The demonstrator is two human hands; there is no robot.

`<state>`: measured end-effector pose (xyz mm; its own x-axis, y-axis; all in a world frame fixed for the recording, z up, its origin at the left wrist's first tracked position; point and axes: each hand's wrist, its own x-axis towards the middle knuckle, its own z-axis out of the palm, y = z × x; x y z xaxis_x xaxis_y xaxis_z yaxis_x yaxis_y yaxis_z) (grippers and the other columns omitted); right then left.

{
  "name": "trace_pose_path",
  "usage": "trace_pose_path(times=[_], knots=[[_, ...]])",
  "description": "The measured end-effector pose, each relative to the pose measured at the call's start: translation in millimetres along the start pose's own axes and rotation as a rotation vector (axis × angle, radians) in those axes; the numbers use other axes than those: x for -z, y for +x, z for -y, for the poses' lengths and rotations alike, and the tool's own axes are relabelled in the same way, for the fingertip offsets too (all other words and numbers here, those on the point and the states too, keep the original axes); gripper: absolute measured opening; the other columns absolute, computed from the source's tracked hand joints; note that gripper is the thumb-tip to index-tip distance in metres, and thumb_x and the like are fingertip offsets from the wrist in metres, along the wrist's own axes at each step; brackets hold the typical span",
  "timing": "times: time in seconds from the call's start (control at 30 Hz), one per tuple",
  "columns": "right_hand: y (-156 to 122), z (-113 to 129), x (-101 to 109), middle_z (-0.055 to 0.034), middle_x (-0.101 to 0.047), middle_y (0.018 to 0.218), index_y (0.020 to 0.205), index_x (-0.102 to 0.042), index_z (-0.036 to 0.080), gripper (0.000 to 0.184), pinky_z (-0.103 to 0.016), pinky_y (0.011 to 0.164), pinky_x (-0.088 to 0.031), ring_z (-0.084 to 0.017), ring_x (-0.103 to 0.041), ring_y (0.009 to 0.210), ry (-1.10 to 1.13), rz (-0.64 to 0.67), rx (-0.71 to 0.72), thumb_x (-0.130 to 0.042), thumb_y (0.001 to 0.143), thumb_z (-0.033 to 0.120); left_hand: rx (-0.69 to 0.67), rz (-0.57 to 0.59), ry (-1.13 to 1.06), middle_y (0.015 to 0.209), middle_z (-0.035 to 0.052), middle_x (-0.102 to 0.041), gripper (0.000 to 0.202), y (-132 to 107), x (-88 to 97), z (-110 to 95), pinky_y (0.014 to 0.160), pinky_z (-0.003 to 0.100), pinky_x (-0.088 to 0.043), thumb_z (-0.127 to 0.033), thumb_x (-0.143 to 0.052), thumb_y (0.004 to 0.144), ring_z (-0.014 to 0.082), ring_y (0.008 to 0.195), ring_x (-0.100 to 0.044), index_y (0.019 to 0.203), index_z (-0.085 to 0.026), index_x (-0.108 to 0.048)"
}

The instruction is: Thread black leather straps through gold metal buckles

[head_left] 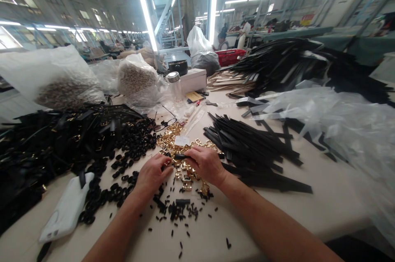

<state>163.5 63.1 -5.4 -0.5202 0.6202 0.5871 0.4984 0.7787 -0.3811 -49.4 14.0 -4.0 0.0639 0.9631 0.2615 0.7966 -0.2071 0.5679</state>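
Observation:
My left hand [152, 173] is pinched closed at the near edge of a heap of gold metal buckles [185, 149]; a small gold piece seems to sit at its fingertips. My right hand [205, 164] is closed on the end of a narrow black strap [182, 156] that pokes out to the left over the buckles. The two hands almost meet above the heap. Small black loop pieces [182, 208] lie scattered on the table just below the hands. A fan of black straps [249, 151] spreads to the right of my right hand.
Black rings [135, 140] and a tangled pile of finished black straps [55, 142] fill the left. A white phone [66, 208] lies at the near left. Clear plastic sheeting [345, 130], bags of parts [137, 79], a bottle [175, 85] and a white box [193, 80] stand behind. People work far back.

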Motion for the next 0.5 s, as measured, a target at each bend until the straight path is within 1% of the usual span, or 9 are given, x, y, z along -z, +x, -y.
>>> trace_pose_path(times=[0.17, 0.23, 0.27, 0.33, 0.4, 0.5], knots=[[-1, 0, -1, 0.0000, -0.063, 0.078, 0.089, -0.065, 0.021, 0.008, -0.024, 0.065, -0.037, -0.014, -0.058, 0.070, -0.007, 0.027, -0.008, -0.060, 0.090, 0.028, -0.030, -0.013, 0.160, 0.083, 0.0058, -0.066, 0.012, 2, -8.7, 5, 0.074, 0.032, -0.046, -0.026, -0.059, 0.081, 0.0224, 0.076, -0.061, 0.082, -0.024, -0.071], [-1, 0, -2, 0.0000, -0.063, 0.079, 0.090, -0.065, 0.021, 0.009, -0.024, 0.064, -0.037, -0.014, -0.058, 0.071, 0.002, 0.033, -0.005, -0.060, 0.090, 0.028, -0.024, -0.028, 0.155, 0.084, 0.0066, -0.068, 0.014, 2, -9.4, 7, 0.076, 0.033, -0.046, -0.027, -0.057, 0.082, 0.0234, 0.078, -0.062, 0.084, -0.024, -0.071], [-1, 0, -2, -0.0001, -0.064, 0.079, 0.090, -0.065, 0.021, 0.010, -0.024, 0.064, -0.037, -0.014, -0.058, 0.071, 0.002, 0.034, -0.004, -0.060, 0.091, 0.029, -0.010, -0.049, 0.118, 0.085, 0.0069, -0.068, 0.015, 2, -9.3, 8, 0.077, 0.033, -0.046, -0.026, -0.057, 0.081, 0.0240, 0.080, -0.062, 0.085, -0.024, -0.071], [-1, -1, -2, -0.0001, -0.063, 0.078, 0.090, -0.065, 0.021, 0.012, -0.024, 0.063, -0.037, -0.013, -0.058, 0.070, -0.005, 0.033, -0.005, -0.059, 0.092, 0.031, 0.050, -0.113, -0.038, 0.087, 0.0065, -0.070, 0.014, 2, -7.8, 9, 0.079, 0.033, -0.046, -0.024, -0.061, 0.077, 0.0245, 0.082, -0.062, 0.086, -0.025, -0.072], [-1, -1, -2, 0.0000, -0.064, 0.078, 0.090, -0.065, 0.021, 0.011, -0.023, 0.063, -0.037, -0.013, -0.058, 0.070, -0.017, 0.029, -0.015, -0.059, 0.091, 0.030, 0.171, -0.151, -0.288, 0.084, 0.0050, -0.071, 0.015, 2, -4.9, 7, 0.075, 0.031, -0.047, -0.025, -0.068, 0.072, 0.0228, 0.078, -0.063, 0.086, -0.025, -0.073], [-1, -3, -1, 0.0001, -0.065, 0.080, 0.090, -0.065, 0.021, 0.007, -0.023, 0.064, -0.037, -0.013, -0.059, 0.071, -0.033, 0.020, -0.044, -0.062, 0.090, 0.027, 0.394, -0.092, -0.709, 0.075, 0.0033, -0.070, 0.027, 0, 1.1, 0, 0.062, 0.026, -0.048, -0.032, -0.076, 0.066, 0.0174, 0.065, -0.062, 0.090, -0.020, -0.072]])
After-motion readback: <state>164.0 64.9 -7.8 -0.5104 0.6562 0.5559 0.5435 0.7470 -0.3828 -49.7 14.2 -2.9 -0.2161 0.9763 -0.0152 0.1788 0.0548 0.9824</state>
